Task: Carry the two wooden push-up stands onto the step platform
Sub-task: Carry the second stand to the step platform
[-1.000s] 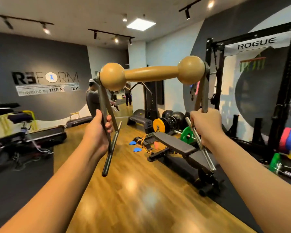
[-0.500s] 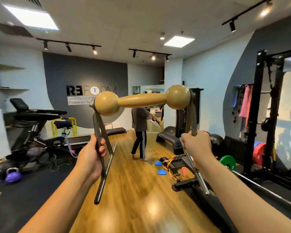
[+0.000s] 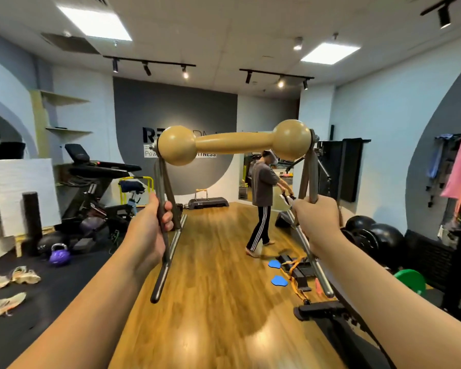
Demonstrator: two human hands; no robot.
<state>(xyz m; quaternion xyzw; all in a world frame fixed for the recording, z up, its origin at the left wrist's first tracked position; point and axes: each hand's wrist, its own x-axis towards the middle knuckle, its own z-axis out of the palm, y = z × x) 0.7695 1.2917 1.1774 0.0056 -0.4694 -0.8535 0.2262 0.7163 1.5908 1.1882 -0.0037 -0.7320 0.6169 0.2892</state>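
Holding one wooden push-up stand [image 3: 233, 142] up at chest height, out at 12 o'clock, wooden bar level on top and the metal legs hanging down. Left hand [image 3: 149, 230] is wrapped around the left leg, right hand [image 3: 317, 225] is clenched around the right leg. Way across the wood floor, roughly 11 o'clock, the step platform [image 3: 208, 203] sits against the far wall with the second stand [image 3: 201, 192] already on top of it. Another person [image 3: 262, 198] is walking around at about 1 o'clock, and a purple kettlebell [image 3: 59, 256] is down at 9 o'clock.
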